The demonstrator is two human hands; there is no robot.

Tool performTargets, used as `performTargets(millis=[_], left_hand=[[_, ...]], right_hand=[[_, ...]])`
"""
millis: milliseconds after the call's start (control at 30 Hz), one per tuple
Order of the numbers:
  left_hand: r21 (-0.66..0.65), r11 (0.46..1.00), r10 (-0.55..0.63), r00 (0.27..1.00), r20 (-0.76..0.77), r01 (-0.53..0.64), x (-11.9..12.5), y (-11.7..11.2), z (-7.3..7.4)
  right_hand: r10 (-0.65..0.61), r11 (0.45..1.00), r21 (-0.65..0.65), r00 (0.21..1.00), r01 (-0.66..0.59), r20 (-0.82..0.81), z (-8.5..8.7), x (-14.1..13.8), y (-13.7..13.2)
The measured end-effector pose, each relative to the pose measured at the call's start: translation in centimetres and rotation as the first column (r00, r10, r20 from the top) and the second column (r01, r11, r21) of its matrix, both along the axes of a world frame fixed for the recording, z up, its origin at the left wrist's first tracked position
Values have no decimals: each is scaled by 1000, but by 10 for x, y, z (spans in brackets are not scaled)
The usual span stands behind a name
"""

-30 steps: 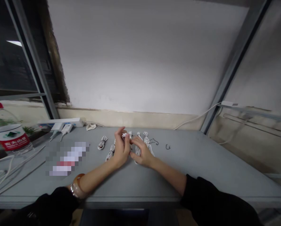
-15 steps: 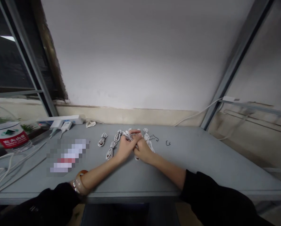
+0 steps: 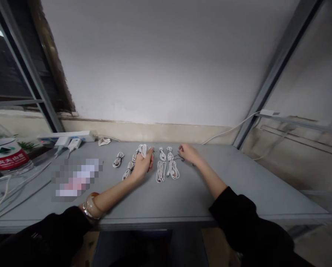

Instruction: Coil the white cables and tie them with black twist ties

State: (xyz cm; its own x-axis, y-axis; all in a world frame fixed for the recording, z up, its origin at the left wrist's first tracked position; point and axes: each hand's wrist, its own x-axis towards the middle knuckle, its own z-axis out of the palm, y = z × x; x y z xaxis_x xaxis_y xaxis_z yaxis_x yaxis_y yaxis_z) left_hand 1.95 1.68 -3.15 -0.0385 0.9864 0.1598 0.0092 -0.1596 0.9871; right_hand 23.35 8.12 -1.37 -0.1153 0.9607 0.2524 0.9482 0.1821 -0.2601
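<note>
**Left hand closed on a white cable coil, grey table**

The left hand [image 3: 142,167] is curled shut around a white cable coil [image 3: 140,151], whose long axis runs from the grip toward 1 o'clock. The open right hand [image 3: 188,152] lies at 3 o'clock, nearest a thin dark wire [image 3: 179,158]. Further bundled cable coils [image 3: 160,171] lie between the hands on the grey table [image 3: 210,185].

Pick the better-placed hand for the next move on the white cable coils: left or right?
Left, probably. The left hand is touching a coiled white cable in the row of coils. The right hand rests beyond the row, nearer a thin dark wire.
</note>
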Motion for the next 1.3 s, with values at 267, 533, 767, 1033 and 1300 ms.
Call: performTargets(millis=[267, 533, 767, 1033, 1300], left_hand=[[-77, 996, -49, 998, 46, 53, 2, -1, 0], [-117, 984, -111, 977, 181, 134, 2, 3, -4], [-91, 985, -127, 969, 212, 149, 2, 3, -1], [-121, 982, -136, 987, 89, 146, 2, -2, 4], [60, 974, -190, 935, -300, 218, 1, -3, -3]], right_hand=[[-44, 982, -185, 999, 39, -19, -16, 14, 15], [-57, 965, -255, 998, 62, 27, -21, 10, 18], [-133, 984, -121, 991, 130, -15, -18, 11, 17], [409, 810, 587, 718, -1, -563, -6, -24, -4], [677, 598, 741, 687, -306, -263, -19, -67, -47]])
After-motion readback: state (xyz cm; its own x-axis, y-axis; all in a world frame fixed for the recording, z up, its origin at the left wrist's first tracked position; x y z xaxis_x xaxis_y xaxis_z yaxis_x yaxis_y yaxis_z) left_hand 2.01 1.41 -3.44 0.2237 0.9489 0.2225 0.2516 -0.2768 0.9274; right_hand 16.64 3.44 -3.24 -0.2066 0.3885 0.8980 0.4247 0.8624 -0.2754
